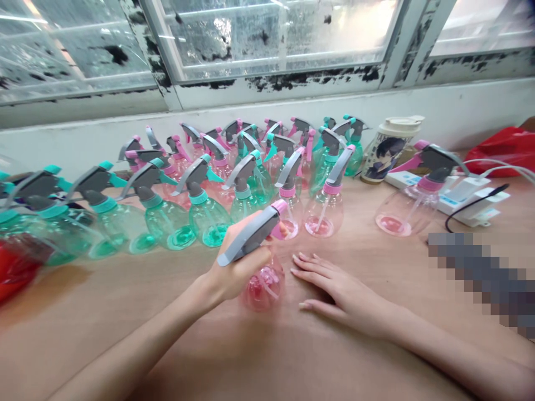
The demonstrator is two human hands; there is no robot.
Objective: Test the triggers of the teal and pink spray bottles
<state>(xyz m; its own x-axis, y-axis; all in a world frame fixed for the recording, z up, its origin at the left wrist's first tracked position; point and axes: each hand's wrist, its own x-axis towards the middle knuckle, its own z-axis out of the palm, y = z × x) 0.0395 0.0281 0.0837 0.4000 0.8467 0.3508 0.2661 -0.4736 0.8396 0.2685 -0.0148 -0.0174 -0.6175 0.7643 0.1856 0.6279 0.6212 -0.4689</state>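
Note:
A pink spray bottle [264,287] with a grey and pink trigger head is in my left hand [238,262], whose fingers wrap round its neck just under the head. My right hand [334,287] lies flat on the wooden table to the right of that bottle, fingers stretched out and holding nothing. Just beyond the hands stands a row of green spray bottles [209,220], with two pink spray bottles [325,214] at its right end. Another pink spray bottle [407,209] stands apart farther right.
More pink and green bottles crowd behind the front row, against the wall below the windows. A patterned cup [387,150] with a white lid stands at the back right, beside a white power strip [468,206] with cables. Red plastic bags [504,150] lie at both sides.

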